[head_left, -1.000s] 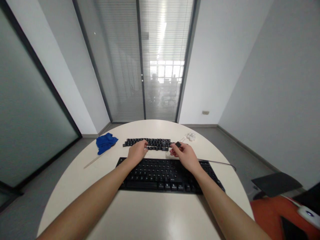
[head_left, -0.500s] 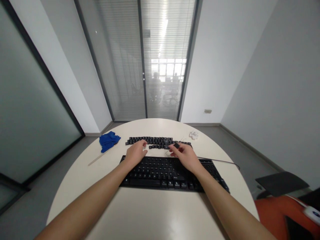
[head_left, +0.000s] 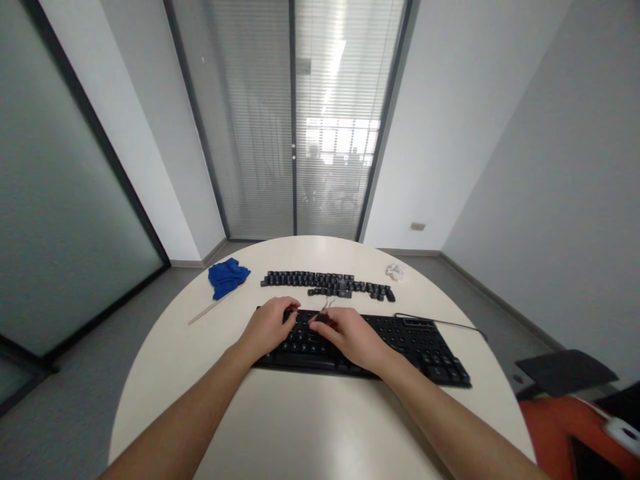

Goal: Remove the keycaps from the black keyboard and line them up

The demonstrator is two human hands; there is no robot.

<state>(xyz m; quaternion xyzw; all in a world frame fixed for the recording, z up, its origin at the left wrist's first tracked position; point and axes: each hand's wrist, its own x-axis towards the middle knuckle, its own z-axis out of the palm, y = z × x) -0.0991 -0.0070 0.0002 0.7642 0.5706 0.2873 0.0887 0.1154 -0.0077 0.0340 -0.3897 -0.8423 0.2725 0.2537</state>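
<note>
A black keyboard (head_left: 440, 353) lies across the table under both hands. My right hand (head_left: 357, 337) is over its middle, closed on a small black-handled wire tool (head_left: 327, 305) that looks like a keycap puller; its thin wires point up and away from the fingers. My left hand (head_left: 270, 325) rests over the keyboard's left part, fingers bent and thumb apart, with nothing visible between them. Behind the keyboard, loose black keycaps (head_left: 305, 280) lie in rows. The keys beneath my hands are partly hidden.
On the round cream table (head_left: 300, 427), a blue cloth (head_left: 227, 277) lies at the left with a thin wooden stick (head_left: 210, 310) beside it. A crumpled white tissue (head_left: 395, 271) is at the back right. The keyboard's cable (head_left: 450, 323) runs right. An orange chair (head_left: 555, 427) stands at the right.
My right hand has come from the keycap rows back over the keyboard, still holding the wire tool. My left hand has drawn nearer over the keyboard. The view has shifted slightly.
</note>
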